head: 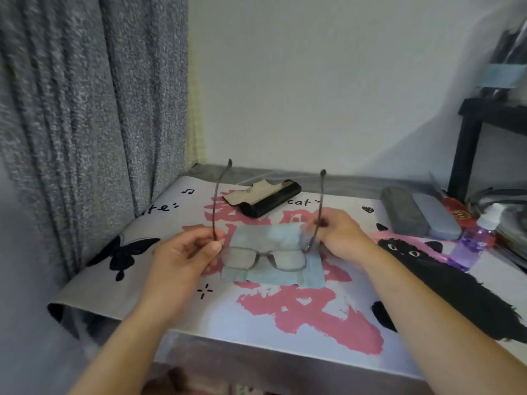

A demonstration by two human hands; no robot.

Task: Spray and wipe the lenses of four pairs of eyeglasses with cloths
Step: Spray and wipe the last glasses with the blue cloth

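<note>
A pair of dark-framed eyeglasses (263, 259) is held in the air over the table, lenses toward me and both temple arms unfolded, pointing up and away. My left hand (185, 252) pinches the left temple near the hinge. My right hand (339, 235) grips the right temple the same way. Below the glasses a light blue cloth (285, 238) lies flat on the printed mat. A clear purple spray bottle (474, 240) with a white cap stands at the right, apart from both hands.
A black glasses case (271, 199) lies open at the back with a beige cloth on it. Two grey cases (419, 212) lie at the back right. The mat (285, 315) covers the table; a grey curtain (85, 109) hangs left, a black shelf (467, 149) stands right.
</note>
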